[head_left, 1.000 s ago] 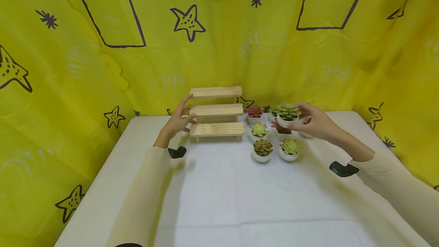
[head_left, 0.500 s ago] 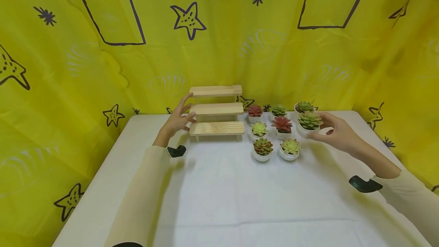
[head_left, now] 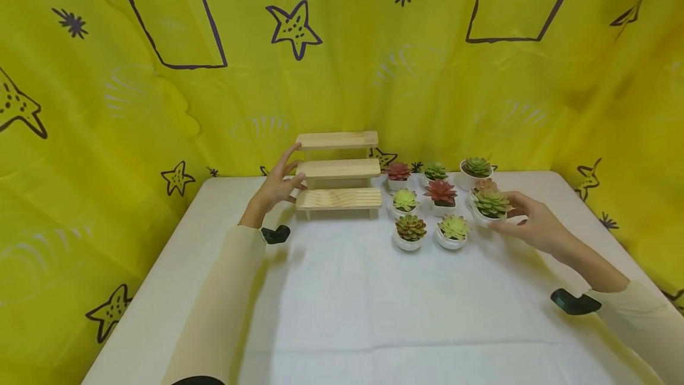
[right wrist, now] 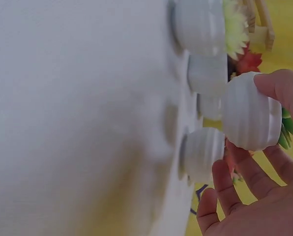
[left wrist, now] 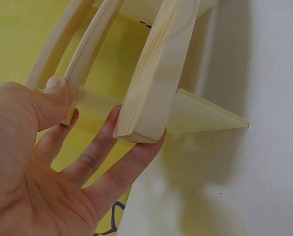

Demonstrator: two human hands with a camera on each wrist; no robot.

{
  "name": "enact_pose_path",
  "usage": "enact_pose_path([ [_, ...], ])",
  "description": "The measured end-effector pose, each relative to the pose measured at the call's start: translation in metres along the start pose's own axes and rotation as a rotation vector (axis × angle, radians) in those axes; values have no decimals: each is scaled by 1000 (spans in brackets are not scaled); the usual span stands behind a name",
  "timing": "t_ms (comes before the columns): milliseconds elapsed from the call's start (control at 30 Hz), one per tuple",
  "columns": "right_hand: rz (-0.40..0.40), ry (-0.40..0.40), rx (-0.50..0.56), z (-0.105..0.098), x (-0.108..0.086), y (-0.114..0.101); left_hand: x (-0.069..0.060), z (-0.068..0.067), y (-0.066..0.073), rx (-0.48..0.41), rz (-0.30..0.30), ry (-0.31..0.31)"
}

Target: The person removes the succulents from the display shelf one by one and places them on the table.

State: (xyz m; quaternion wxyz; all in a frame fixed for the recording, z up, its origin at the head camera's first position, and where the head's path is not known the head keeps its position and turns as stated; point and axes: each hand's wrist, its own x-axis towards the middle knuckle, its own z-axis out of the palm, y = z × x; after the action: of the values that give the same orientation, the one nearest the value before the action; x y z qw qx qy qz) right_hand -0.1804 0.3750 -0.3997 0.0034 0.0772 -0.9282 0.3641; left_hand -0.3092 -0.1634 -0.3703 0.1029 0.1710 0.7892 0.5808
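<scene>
My left hand [head_left: 271, 190] holds the left end of a three-tier wooden display stand [head_left: 339, 198]. In the left wrist view the thumb presses the end of the middle shelf [left wrist: 80, 64], and fingertips touch the lowest shelf [left wrist: 151, 98]. My right hand [head_left: 541, 226] grips a green potted succulent [head_left: 491, 203] by its round white pot [right wrist: 249, 113], thumb on one side and fingers on the other. That pot is off the table, in front of a pinkish succulent [head_left: 484, 185] that it partly hides.
Several potted succulents stand right of the stand: dark red ones [head_left: 440, 191] in square pots, light green [head_left: 454, 227], brownish green [head_left: 410, 228] and dark green [head_left: 477, 166] ones. A white cloth covers the table [head_left: 374, 302]. A yellow patterned curtain [head_left: 342, 88] hangs behind it.
My right hand has carried the green succulent to the right and lower, away from above the red one, uncovering plants behind. The left hand stays at the stand.
</scene>
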Motion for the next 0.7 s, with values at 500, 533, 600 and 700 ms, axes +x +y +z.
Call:
enact_pose_path([
  [500, 31, -43, 1, 14, 1, 24, 9, -2, -16, 8, 20, 18],
  [533, 33, -50, 3, 14, 1, 25, 11, -2, -19, 14, 21, 21],
  [600, 40, -61, 1, 14, 2, 25, 12, -3, -22, 26, 22, 26],
  [700, 44, -70, -3, 14, 2, 26, 11, -3, -22, 34, 23, 34],
])
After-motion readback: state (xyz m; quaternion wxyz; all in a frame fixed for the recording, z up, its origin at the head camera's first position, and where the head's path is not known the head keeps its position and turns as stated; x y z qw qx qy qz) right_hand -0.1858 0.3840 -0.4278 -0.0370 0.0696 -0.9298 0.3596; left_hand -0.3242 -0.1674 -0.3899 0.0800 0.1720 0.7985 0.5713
